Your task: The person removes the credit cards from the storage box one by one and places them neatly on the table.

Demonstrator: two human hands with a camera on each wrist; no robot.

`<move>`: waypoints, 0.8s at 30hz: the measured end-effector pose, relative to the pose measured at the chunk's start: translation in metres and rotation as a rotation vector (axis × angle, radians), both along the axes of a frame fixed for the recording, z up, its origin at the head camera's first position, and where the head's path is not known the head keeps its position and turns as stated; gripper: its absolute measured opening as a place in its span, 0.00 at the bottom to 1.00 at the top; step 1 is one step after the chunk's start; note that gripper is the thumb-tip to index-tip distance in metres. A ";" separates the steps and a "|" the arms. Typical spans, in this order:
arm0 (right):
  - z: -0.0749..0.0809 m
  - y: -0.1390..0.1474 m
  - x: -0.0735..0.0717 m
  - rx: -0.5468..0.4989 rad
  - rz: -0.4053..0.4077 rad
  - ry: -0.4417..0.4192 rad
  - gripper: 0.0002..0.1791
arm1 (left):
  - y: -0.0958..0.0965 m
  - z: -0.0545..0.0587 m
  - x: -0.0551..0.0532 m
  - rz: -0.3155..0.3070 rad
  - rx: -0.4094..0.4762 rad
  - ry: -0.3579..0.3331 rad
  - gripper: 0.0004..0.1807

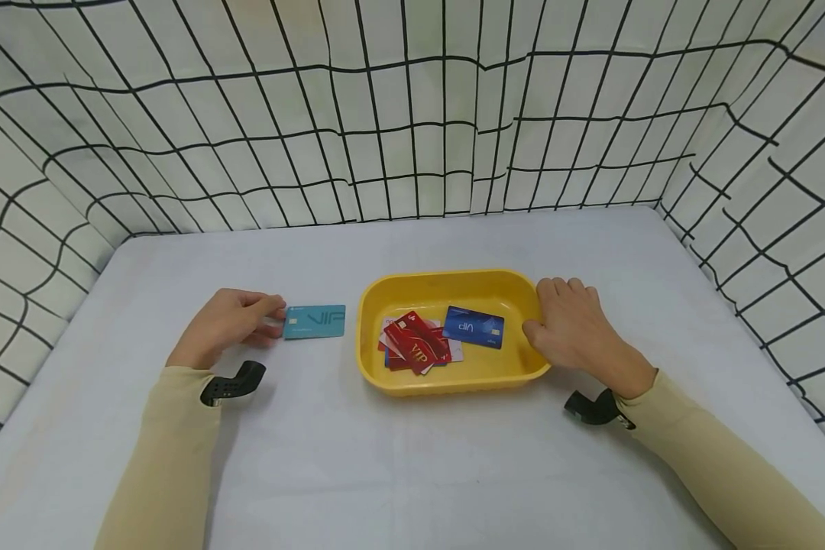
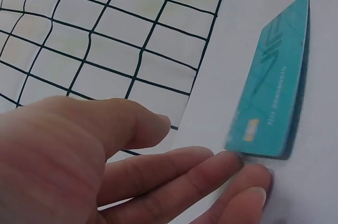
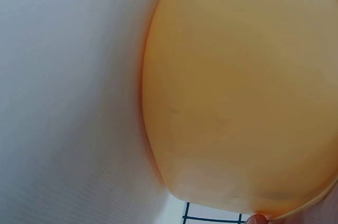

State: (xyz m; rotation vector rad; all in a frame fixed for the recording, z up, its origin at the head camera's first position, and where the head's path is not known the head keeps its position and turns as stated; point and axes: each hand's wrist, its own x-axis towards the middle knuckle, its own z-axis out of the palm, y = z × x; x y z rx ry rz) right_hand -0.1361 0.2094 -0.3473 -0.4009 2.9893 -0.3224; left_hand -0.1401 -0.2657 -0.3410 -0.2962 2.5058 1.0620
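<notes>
A teal VIP card lies on the white table surface, left of a yellow plastic basket. My left hand is at the card's left end, its fingertips right at the short edge. The left wrist view shows the thumb spread away from the fingers, with nothing between them. My right hand grips the basket's right end, thumb over the rim and the other fingers outside. Inside the basket, a blue VIP card lies beside a loose pile of mostly red cards. The pile's lower cards are partly covered.
Black wire grid panels backed with white stand along the back and both sides. White cloth covers the table in front of the basket. A black wrist device sticks out from the left sleeve, and a similar one from the right.
</notes>
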 end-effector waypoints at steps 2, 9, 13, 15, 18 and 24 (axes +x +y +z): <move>0.000 0.001 0.000 0.000 -0.001 -0.001 0.20 | 0.001 0.001 0.000 0.000 -0.019 0.000 0.33; -0.001 0.001 0.000 0.001 -0.005 -0.009 0.22 | 0.009 0.003 -0.001 -0.034 -0.048 0.053 0.32; -0.001 0.000 0.000 0.001 0.001 -0.001 0.22 | 0.015 0.006 -0.001 -0.064 -0.053 0.096 0.33; -0.001 -0.001 0.000 0.003 0.001 0.001 0.22 | 0.018 0.009 -0.002 -0.083 -0.075 0.114 0.32; -0.001 -0.001 0.000 0.005 0.001 0.005 0.22 | 0.024 0.015 -0.004 -0.107 -0.123 0.151 0.31; 0.000 -0.001 0.000 0.005 -0.001 0.002 0.22 | 0.039 0.026 -0.006 -0.135 -0.197 0.196 0.28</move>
